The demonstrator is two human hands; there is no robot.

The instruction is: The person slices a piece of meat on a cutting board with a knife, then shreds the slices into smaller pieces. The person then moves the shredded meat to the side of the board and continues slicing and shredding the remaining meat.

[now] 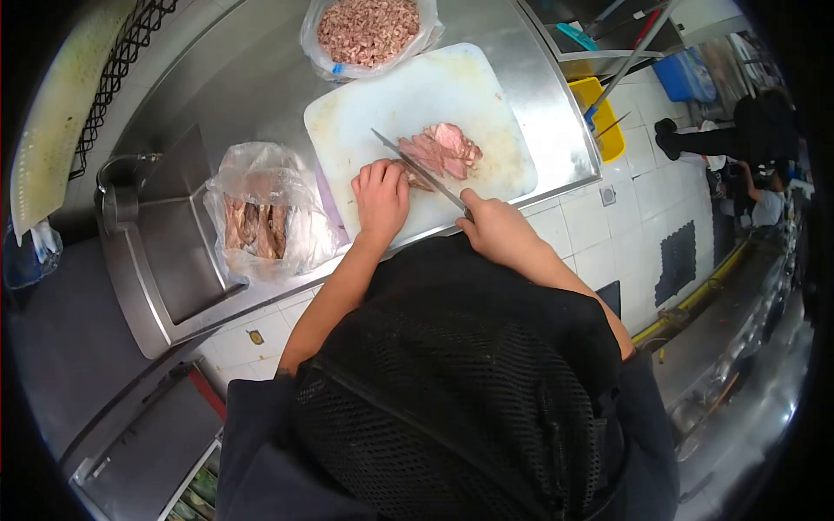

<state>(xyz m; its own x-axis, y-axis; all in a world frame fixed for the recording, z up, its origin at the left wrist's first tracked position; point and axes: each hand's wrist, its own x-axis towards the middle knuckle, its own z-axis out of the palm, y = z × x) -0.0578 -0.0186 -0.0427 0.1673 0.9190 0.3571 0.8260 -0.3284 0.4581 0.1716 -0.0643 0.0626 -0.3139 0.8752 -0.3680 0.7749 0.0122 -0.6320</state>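
My right hand (502, 227) is closed around the handle of a long kitchen knife (423, 170). Its blade points up and to the left, over the white cutting board (343, 113). My left hand (382, 200) lies left of the blade with fingers curled, holding down a piece of cooked meat (419, 181) that they partly hide. On the blade's other side, sliced pink meat (447, 146) lies in a loose, overlapping pile on the board.
Left of the board, a clear plastic bag (300, 195) holds several browned meat pieces (254, 227), near a steel sink (178, 252). Behind the board stands a bag-lined container of chopped meat (369, 30). A yellow bucket (611, 139) is on the floor at right; people (756, 130) are farther off.
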